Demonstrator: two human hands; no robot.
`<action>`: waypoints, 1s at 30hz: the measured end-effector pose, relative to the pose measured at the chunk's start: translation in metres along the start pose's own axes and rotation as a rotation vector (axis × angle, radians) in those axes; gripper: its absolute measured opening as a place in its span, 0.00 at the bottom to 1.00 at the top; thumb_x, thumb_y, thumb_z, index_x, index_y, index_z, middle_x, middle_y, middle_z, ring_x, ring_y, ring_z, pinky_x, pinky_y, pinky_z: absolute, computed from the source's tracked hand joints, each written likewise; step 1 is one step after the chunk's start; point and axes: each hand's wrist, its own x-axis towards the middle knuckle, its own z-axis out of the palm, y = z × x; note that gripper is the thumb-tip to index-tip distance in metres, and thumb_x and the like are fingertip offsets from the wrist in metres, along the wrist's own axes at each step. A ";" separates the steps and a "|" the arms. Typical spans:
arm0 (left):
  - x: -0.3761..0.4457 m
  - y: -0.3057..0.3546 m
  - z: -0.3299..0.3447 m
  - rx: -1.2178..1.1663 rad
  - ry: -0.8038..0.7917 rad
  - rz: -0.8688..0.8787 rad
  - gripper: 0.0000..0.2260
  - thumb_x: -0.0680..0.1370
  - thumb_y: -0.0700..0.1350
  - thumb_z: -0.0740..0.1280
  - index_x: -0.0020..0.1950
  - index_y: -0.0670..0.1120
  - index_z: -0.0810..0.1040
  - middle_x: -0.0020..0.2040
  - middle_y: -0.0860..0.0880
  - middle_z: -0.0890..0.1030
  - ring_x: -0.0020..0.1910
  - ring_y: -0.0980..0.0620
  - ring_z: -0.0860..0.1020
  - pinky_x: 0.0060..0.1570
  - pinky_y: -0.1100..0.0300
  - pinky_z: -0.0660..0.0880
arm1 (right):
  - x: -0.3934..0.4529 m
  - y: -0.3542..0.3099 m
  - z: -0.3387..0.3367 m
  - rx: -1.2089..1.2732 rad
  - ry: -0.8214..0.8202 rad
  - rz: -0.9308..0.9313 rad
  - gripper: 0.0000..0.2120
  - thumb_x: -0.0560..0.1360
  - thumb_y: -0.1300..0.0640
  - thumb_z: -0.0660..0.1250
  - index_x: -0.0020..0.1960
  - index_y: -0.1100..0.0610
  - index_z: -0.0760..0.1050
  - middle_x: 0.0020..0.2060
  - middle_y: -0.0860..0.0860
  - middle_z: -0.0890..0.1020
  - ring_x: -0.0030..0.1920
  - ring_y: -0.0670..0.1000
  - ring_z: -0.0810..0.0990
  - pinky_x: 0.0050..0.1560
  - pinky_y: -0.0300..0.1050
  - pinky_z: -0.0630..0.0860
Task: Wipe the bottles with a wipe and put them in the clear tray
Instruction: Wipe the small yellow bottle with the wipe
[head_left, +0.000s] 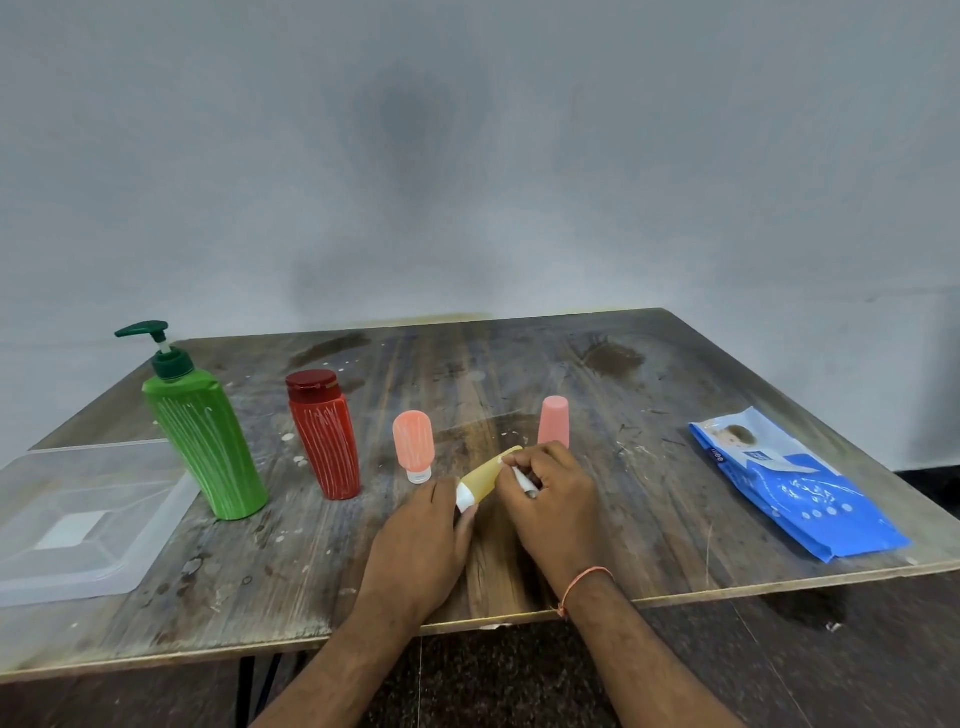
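Both forearms enter from the near edge of the worn wooden table, which carries all task items. Largest of these is the clear plastic tray at the far left, with no bottle in it yet. Next in size is the blue soft pack of wipes at the right edge, lying flat and apparently closed; no wipe is visibly drawn. The tall green pump bottle and the red flip-cap bottle stand just right of the tray, both streaked with white marks. Two small pink squeeze bottles stand further right, the left one also streaked. The small yellow squeeze bottle lies tilted between the hands, white cap toward the person. The left hand holds the bottle's cap end, fingers curled round it. The right hand pinches a thin white pen-like stick, its tip at the bottle's body; what the stick is cannot be confirmed. Wiping has probably not begun. To do it well, keep the cap-end hold firm so the soft body does not roll, set the stick aside, draw one wipe from the pack, and rub the body all round before transfer to the tray.
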 end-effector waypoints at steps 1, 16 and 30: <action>0.000 0.000 0.000 -0.001 0.001 0.001 0.13 0.85 0.60 0.57 0.65 0.55 0.71 0.52 0.56 0.78 0.45 0.56 0.76 0.43 0.60 0.75 | 0.001 0.001 0.000 -0.004 0.019 0.011 0.03 0.77 0.57 0.75 0.49 0.50 0.85 0.47 0.40 0.80 0.47 0.43 0.81 0.46 0.41 0.81; 0.000 -0.001 0.000 -0.002 0.005 -0.011 0.12 0.86 0.61 0.55 0.62 0.56 0.71 0.50 0.57 0.77 0.44 0.57 0.76 0.42 0.61 0.74 | -0.001 -0.001 0.001 0.001 -0.074 -0.095 0.01 0.77 0.56 0.75 0.48 0.51 0.85 0.47 0.39 0.80 0.48 0.44 0.82 0.48 0.43 0.81; 0.002 -0.005 0.000 -0.067 0.004 -0.006 0.09 0.85 0.59 0.57 0.54 0.56 0.71 0.45 0.57 0.76 0.42 0.56 0.75 0.42 0.58 0.75 | -0.002 0.000 0.005 0.054 -0.155 -0.179 0.04 0.74 0.56 0.75 0.48 0.52 0.88 0.44 0.40 0.82 0.45 0.42 0.83 0.44 0.44 0.81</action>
